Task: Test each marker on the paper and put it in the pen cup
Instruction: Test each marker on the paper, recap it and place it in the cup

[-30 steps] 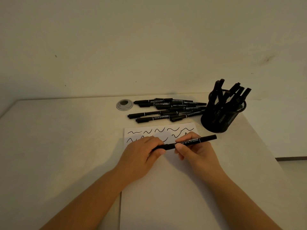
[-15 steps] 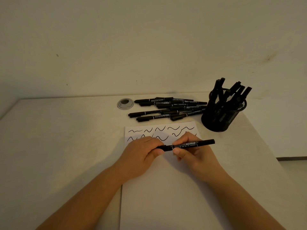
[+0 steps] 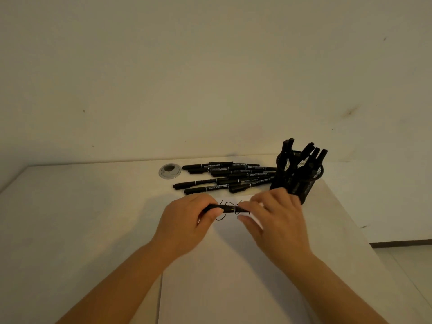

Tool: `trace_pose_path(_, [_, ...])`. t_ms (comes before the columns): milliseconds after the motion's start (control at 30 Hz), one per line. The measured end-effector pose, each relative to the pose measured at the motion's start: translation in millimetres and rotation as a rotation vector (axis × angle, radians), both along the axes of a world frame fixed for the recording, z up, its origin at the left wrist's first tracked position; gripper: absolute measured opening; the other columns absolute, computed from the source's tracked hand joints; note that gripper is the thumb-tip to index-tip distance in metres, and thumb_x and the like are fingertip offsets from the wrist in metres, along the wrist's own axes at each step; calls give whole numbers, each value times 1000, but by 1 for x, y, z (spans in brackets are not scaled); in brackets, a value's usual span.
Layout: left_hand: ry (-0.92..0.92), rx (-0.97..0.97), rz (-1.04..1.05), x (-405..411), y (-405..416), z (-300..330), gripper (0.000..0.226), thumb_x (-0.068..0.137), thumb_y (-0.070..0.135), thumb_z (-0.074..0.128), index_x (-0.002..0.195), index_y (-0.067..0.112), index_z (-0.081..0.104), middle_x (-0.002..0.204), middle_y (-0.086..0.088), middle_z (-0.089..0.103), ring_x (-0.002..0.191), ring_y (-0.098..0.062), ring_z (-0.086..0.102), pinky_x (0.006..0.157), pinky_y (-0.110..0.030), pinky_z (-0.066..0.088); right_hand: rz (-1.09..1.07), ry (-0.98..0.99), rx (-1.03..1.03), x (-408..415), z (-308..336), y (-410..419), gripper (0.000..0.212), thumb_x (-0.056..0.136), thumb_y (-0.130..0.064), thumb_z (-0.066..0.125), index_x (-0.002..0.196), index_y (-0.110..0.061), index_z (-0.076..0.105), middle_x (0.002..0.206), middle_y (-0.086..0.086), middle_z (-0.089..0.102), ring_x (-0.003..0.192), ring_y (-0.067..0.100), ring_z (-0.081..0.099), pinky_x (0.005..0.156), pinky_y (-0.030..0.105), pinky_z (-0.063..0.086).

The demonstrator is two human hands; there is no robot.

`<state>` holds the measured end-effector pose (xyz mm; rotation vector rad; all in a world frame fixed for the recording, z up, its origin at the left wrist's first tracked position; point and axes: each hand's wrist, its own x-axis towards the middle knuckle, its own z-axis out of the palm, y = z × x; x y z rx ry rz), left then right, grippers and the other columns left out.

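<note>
A slim black marker (image 3: 226,209) lies level across the middle of the frame, held at both ends above the upper part of a white sheet of paper (image 3: 233,277). The left hand (image 3: 187,220) curls its fingers and thumb round the marker's left end. The right hand (image 3: 275,220) pinches the right end between thumb and forefinger, with the other fingers spread loosely beside them; only the short middle stretch of the marker shows between the two hands. Whether its cap is on or off cannot be told.

Black wavy test strokes (image 3: 230,204) show on the paper just behind and below the marker, most of them hidden by the hands.

Behind the hands, a loose heap of black markers with pale labels (image 3: 229,176) lies on the pale tabletop (image 3: 81,206), at the centre of the frame. Right of the heap and touching it stands a round black wire-mesh pen cup (image 3: 298,181), with several black markers (image 3: 304,153) leaning upright in it. The right hand's knuckles overlap the cup's lower edge in the view. Left of the heap sits a round grey cable grommet (image 3: 170,170) set in the tabletop. A plain pale wall (image 3: 210,78) fills the upper half.
</note>
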<state>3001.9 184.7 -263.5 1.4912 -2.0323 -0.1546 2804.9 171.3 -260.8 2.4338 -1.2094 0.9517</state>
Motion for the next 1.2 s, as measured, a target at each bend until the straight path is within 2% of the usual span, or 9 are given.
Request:
trace_pose_path(100, [-65, -107, -74, -14, -3, 16, 36, 88, 42, 37, 82, 18, 62, 68, 12, 55, 58, -3, 43, 52, -13, 31, 81, 96, 52, 4, 8, -3, 20, 69, -24, 79, 84, -14, 70, 69, 0, 62, 62, 21, 55, 50, 32, 46])
trace_pose_path(200, [-58, -187, -122, -23, -11, 29, 35, 89, 41, 40, 85, 16, 65, 72, 9, 62, 62, -3, 48, 55, -16, 36, 84, 46, 141, 2, 20, -9, 21, 66, -17, 81, 81, -10, 69, 70, 2, 62, 62, 21, 58, 48, 29, 49])
trace_pose_path(367, [298, -75, -89, -27, -39, 45, 25, 92, 38, 39, 93, 24, 59, 61, 18, 50, 59, -3, 48, 56, -18, 37, -18, -228, 308, -9, 50, -29, 15, 82, -19, 66, 95, -15, 60, 79, -6, 55, 70, 16, 51, 59, 26, 37])
trace_pose_path(533, [79, 60, 83, -13, -86, 26, 12, 92, 28, 47, 99, 26, 56, 94, 9, 60, 83, -7, 56, 73, -27, 46, -65, -553, 384, -32, 74, -53, 18, 86, -25, 61, 95, -27, 46, 78, -20, 55, 73, -2, 54, 63, 19, 40])
trace_pose_path(633, [-22, 158, 137, 1, -109, 10, 15, 92, 26, 48, 104, 24, 56, 102, 4, 58, 88, -9, 54, 76, -26, 45, -64, -729, 401, -42, 82, -59, 19, 87, -26, 59, 103, -29, 48, 83, -18, 58, 75, -5, 57, 54, 9, 40])
trace_pose_path(733, [-99, 208, 141, 6, -126, 2, 16, 92, 24, 48, 105, 24, 57, 105, 3, 58, 88, -11, 54, 74, -28, 45, -93, -835, 374, -49, 83, -63, 20, 88, -27, 57, 104, -31, 47, 85, -17, 58, 77, -9, 55, 47, 7, 40])
trace_pose_path(867, [-206, 220, 134, 4, -140, -4, 17, 93, 25, 46, 105, 24, 57, 107, 4, 58, 87, -11, 51, 72, -28, 43, -138, -777, 315, -52, 74, -66, 21, 88, -24, 57, 105, -28, 45, 81, -22, 54, 71, -1, 57, 55, 11, 40])
trace_pose_path(1033, [-274, 226, 152, 5, -143, -15, 22, 93, 27, 46, 112, 22, 57, 110, 1, 59, 100, -18, 53, 81, -36, 47, -161, -699, 371, -52, 57, -72, 22, 89, -23, 56, 108, -24, 45, 80, -23, 52, 72, 0, 55, 62, 21, 40])
trace_pose_path(1200, [-347, 204, 188, 7, -144, -21, 25, 94, 32, 45, 114, 22, 55, 111, 1, 58, 102, -20, 50, 79, -35, 46, -192, -630, 378, -54, 50, -73, 43, 86, -19, 60, 123, -26, 39, 83, -13, 57, 73, 10, 57, 66, 26, 42])
